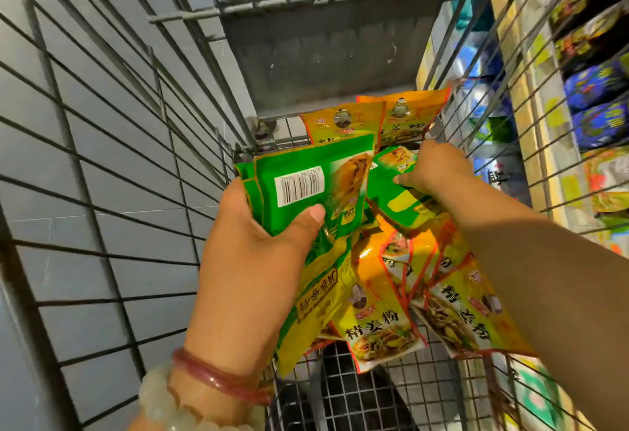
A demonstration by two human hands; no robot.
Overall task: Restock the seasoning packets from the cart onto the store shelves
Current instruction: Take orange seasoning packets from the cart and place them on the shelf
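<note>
A wire cart (112, 144) fills the view, its grey grid walls rising on the left and far side, with a flat grey panel (326, 52) leaning at the far end. Through the right wall, store shelves (578, 66) show blurred rows of blue, green and yellow packages. On the cart's mesh floor lies a loose pile of orange-yellow seasoning packets (384, 321) — several printed with large dark characters — spreading from the near right corner up to two more propped against the far end. The left hand (258, 243) grips a stack of green packets (306, 188) above the pile, thumb pressed across the front just beside a white barcode label (299, 188), fingers hidden behind the stack. The right hand (435, 166) reaches down past it and pinches another green packet (391, 188) lying on top of the heap. On the left wrist sit a reddish bangle (218, 376) and a pale beaded bracelet (163, 403).
</note>
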